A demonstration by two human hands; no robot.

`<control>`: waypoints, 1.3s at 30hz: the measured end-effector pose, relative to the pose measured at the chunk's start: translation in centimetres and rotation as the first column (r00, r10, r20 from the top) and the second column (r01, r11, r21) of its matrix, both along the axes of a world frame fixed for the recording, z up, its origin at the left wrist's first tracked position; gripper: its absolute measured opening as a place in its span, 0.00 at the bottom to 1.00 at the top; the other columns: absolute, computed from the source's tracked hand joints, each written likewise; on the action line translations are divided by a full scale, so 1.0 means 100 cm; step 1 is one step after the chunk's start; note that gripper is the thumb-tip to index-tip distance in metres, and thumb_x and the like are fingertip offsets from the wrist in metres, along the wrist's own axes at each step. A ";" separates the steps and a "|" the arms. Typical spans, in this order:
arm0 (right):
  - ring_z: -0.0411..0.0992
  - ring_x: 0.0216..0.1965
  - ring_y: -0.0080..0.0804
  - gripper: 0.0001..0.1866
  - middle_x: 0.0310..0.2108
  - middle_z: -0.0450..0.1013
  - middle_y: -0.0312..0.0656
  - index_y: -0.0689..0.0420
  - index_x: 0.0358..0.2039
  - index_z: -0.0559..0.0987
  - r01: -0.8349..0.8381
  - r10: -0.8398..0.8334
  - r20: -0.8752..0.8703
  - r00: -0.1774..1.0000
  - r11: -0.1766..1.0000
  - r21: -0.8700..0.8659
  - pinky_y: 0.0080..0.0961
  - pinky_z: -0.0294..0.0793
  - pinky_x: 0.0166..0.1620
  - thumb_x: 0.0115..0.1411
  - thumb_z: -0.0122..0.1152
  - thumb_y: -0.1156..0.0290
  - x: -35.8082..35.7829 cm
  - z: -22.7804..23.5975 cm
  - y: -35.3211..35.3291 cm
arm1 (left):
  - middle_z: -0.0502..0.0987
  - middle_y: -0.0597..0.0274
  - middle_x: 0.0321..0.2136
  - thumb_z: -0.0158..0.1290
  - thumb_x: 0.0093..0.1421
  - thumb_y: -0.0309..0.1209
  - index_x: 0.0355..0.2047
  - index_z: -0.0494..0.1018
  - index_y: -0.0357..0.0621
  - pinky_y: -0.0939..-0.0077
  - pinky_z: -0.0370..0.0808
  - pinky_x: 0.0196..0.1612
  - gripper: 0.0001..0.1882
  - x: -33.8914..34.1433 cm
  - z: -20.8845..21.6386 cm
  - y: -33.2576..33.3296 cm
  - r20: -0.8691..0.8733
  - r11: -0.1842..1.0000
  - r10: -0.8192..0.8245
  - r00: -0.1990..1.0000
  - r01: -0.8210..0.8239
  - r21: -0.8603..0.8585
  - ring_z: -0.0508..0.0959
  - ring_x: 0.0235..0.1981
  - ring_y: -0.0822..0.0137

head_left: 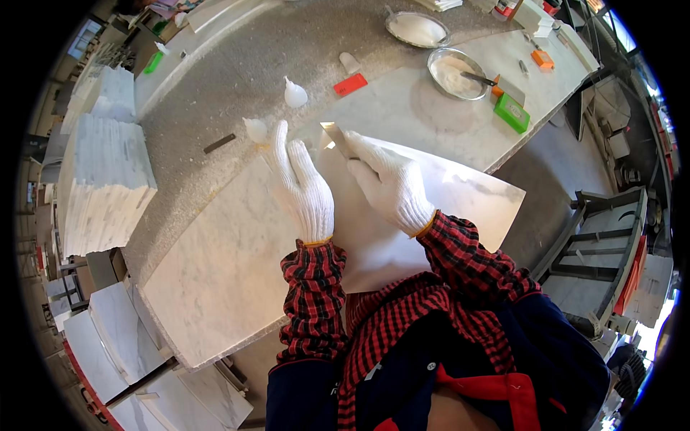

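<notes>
My right hand (394, 181), in a white knitted glove, is closed around a flat metal scraper (333, 136) with its bright blade pointing to the far left. Under it lies a glossy white marble tile (467, 188), one end near my body. My left hand (307, 192), gloved alike, reaches forward by the tile's left edge. Its fingers are stretched out and I see nothing held in them; whether they touch the tile I cannot tell. Just beyond those fingertips stands a small white squeeze bottle (256, 130), and farther off a second squeeze bottle (295, 94).
A larger marble slab (208, 280) carries the tile. On the far right are a metal bowl of pale paste (447, 75) with a knife (478, 78), a second bowl (417, 30) and a green box (511, 113). A red block (351, 85) and stacked tiles (104, 187) stand farther left.
</notes>
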State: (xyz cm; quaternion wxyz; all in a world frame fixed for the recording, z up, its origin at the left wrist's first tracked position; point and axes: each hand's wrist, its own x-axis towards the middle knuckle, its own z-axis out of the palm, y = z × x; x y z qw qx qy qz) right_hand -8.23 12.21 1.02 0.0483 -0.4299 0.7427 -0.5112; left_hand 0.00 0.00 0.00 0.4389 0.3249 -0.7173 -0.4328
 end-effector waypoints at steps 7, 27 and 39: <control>0.81 0.42 0.45 0.24 0.48 0.80 0.50 0.53 0.61 0.77 -0.048 0.044 -0.063 0.997 0.997 -0.058 0.34 0.80 0.44 0.63 0.59 0.72 -0.012 -0.008 0.004 | 0.72 0.51 0.62 0.41 0.76 0.34 0.64 0.67 0.34 0.68 0.68 0.64 0.22 0.000 0.002 0.005 0.014 0.997 -0.008 1.000 0.007 0.082 0.72 0.62 0.61; 0.71 0.22 0.19 0.25 0.23 0.76 0.36 0.59 0.58 0.79 0.369 -0.421 0.332 0.844 0.905 0.210 0.20 0.70 0.27 0.62 0.60 0.63 -0.194 -0.041 0.083 | 0.72 0.51 0.62 0.50 0.73 0.37 0.64 0.67 0.32 0.69 0.68 0.63 0.25 -0.009 0.002 0.001 0.197 0.998 0.008 0.980 0.004 -0.060 0.73 0.59 0.63; 0.77 0.25 0.27 0.23 0.25 0.79 0.41 0.54 0.55 0.82 0.389 -0.448 0.146 0.882 0.867 0.313 0.26 0.76 0.34 0.61 0.57 0.61 -0.212 -0.051 0.087 | 0.76 0.49 0.58 0.44 0.74 0.35 0.61 0.71 0.36 0.65 0.67 0.63 0.21 -0.004 -0.012 -0.014 0.068 0.993 -0.073 0.995 0.066 0.095 0.73 0.60 0.57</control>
